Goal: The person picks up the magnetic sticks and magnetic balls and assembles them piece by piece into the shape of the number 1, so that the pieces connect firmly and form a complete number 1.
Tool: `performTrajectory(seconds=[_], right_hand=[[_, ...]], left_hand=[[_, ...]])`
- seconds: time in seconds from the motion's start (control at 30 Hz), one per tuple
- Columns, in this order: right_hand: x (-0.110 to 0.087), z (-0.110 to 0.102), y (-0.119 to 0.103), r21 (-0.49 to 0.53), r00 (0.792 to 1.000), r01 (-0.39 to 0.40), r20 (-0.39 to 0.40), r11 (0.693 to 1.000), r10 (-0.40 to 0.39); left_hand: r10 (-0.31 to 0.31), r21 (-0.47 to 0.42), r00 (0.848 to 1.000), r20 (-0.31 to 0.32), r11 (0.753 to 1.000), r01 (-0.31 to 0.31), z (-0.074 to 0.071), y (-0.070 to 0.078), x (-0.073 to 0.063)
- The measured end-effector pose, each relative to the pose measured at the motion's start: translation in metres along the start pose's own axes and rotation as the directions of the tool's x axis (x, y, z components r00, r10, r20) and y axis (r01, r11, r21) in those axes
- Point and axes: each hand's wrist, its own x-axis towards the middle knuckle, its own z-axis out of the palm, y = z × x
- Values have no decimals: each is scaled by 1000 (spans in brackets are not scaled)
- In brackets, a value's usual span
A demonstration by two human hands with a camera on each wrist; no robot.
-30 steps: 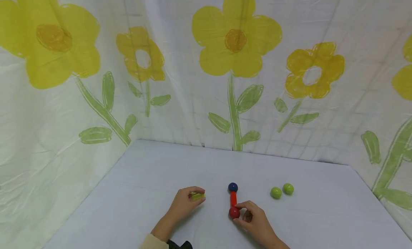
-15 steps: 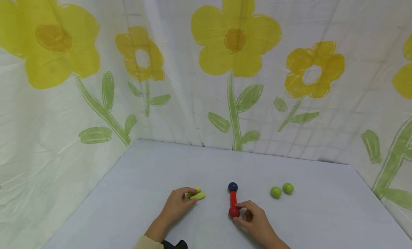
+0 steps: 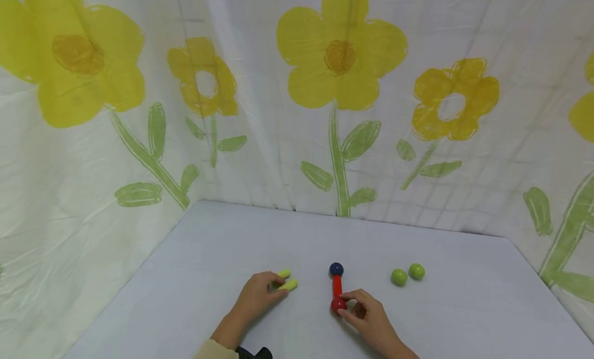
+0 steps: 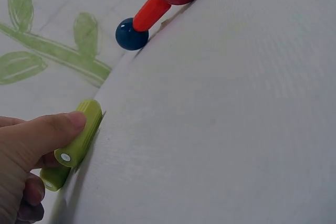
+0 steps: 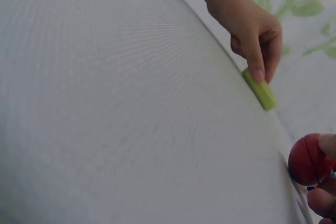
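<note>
Left hand is pinching the nearer green stick, toward the left edge of the bench; right hand grips the red ball. Probably best: light pinch, don't bump the farther green stick.

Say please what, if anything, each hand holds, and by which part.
The left hand pinches the nearer green stick by its long sides; the right hand grips the red ball on its right side.

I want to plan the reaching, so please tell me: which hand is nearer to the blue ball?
Right: the right hand is on the person's side of the blue ball, pinching the red ball; the left hand is farther away, leftward, holding a yellow-green stick.
</note>
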Motion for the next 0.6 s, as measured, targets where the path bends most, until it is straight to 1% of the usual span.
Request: performTrajectory(seconds=[0.17, 0.23, 0.37, 0.47, 0.6], right_hand=[[0, 0, 0, 2, 1000, -7, 2, 1000, 7], [0, 0, 0, 2, 1000, -7, 1, 1000, 7], [-1, 0, -1, -1, 1000, -9, 2, 1000, 9], [-1, 0, -2, -2, 1000, -12, 3, 1000, 12], [-1, 0, -2, 0, 1000, -14, 6, 1000, 14]], left_hand=[[17, 83, 999, 36, 996, -20, -2, 4, 1], [25, 96, 999, 35, 995, -29, -2, 5, 0], [61, 126, 998, 25, 990, -64, -2, 6, -1], [68, 121, 997, 22, 990, -70, -1, 6, -1], [29, 85, 999, 24, 996, -30, 0, 5, -2]])
